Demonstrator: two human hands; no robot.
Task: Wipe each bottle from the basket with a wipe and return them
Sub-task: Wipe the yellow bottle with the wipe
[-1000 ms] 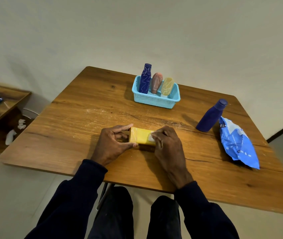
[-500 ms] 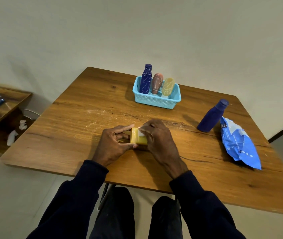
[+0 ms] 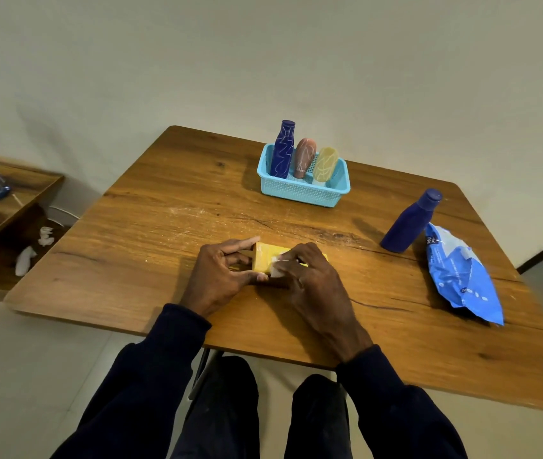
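Note:
A yellow bottle (image 3: 265, 258) lies on its side on the wooden table (image 3: 150, 226), near the front edge. My left hand (image 3: 218, 276) grips its left end between thumb and fingers. My right hand (image 3: 313, 279) lies over the bottle's right part and pinches a white wipe (image 3: 276, 267) against it. At the back stands a light blue basket (image 3: 299, 190) with a dark blue bottle (image 3: 282, 150), a pink bottle (image 3: 304, 157) and a pale yellow bottle (image 3: 324, 164) upright inside.
A plain dark blue bottle (image 3: 409, 223) stands on the table at the right, beside a blue wipes pack (image 3: 462, 276). A low wooden side table (image 3: 5, 200) is at the left, with crumpled white wipes (image 3: 31, 250) on the floor below it.
My right hand slid the wipe left along the yellow bottle, then back a little to the right. My left hand kept its grip on the bottle's end.

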